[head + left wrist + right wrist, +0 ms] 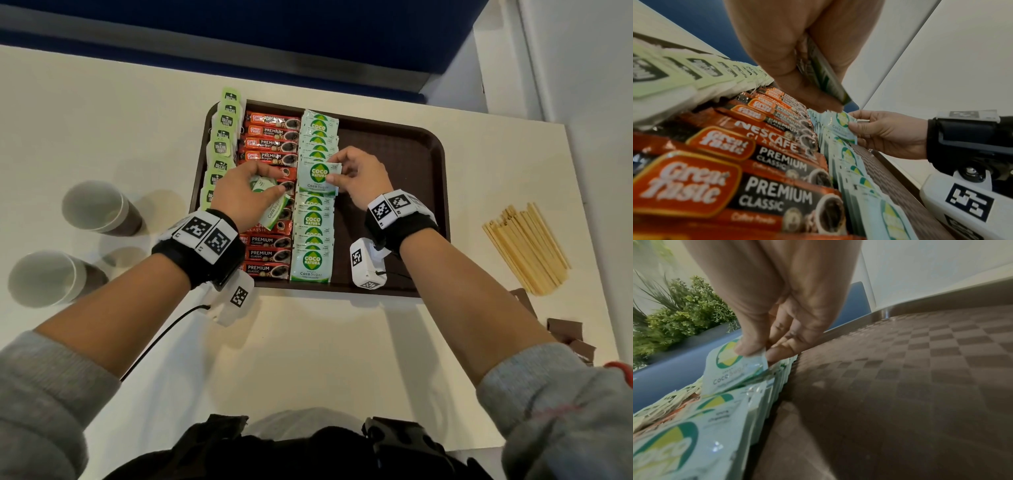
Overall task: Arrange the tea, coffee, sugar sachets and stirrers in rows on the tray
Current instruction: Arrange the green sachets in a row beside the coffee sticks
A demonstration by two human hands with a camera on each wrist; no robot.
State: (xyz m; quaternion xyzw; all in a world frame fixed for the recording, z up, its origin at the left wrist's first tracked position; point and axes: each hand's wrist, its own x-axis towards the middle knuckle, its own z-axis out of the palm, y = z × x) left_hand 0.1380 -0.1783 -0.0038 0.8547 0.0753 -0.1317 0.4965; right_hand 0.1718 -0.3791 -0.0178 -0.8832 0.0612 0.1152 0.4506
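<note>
A brown tray (pixel 404 144) holds three rows: green tea bags (pixel 221 147) at the left, red coffee sachets (pixel 270 144) beside them, and pale blue sugar sachets (pixel 313 219) in the middle. My right hand (pixel 356 178) pinches one sugar sachet (pixel 317 178) by its right edge, over the middle of the sugar row; the pinch on the sugar sachet (pixel 731 369) shows in the right wrist view. My left hand (pixel 239 195) grips a small stack of sugar sachets (pixel 270 205) above the coffee row. Wooden stirrers (pixel 527 246) lie in a heap right of the tray.
Two paper cups (pixel 99 209) (pixel 51 277) stand on the white table left of the tray. Brown packets (pixel 565 332) lie at the table's right edge. The tray's right half is bare. A blue wall panel runs behind the table.
</note>
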